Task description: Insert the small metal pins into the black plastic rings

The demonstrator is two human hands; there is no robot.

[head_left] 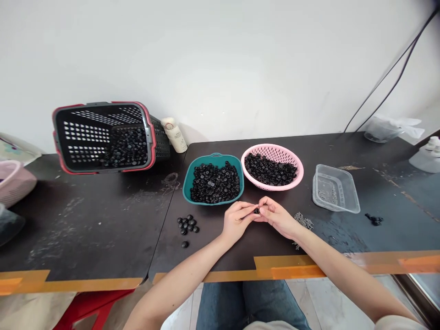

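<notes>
Over the dark table's front half, my left hand (238, 218) and my right hand (274, 216) meet, fingertips pinched together around one small round black part (256, 211). Fingers cover most of that part. Just beyond them stand a teal basin (185, 190) full of small black round parts and a pink basket (300, 172) of similar black pieces. To the left of my left hand lie several black round parts (188, 223) in a cluster. A heap of thin silvery metal pins (303, 221) lies beside my right wrist, partly hidden under the forearm.
A clear plastic tub (350, 190) holding small metal pieces stands right, with a few black bits (374, 220) near it. Left, a black crate with a red rim (151, 137) lies tipped, black parts inside, beside a white bottle (175, 135). Orange tape (285, 268) lines the front edge.
</notes>
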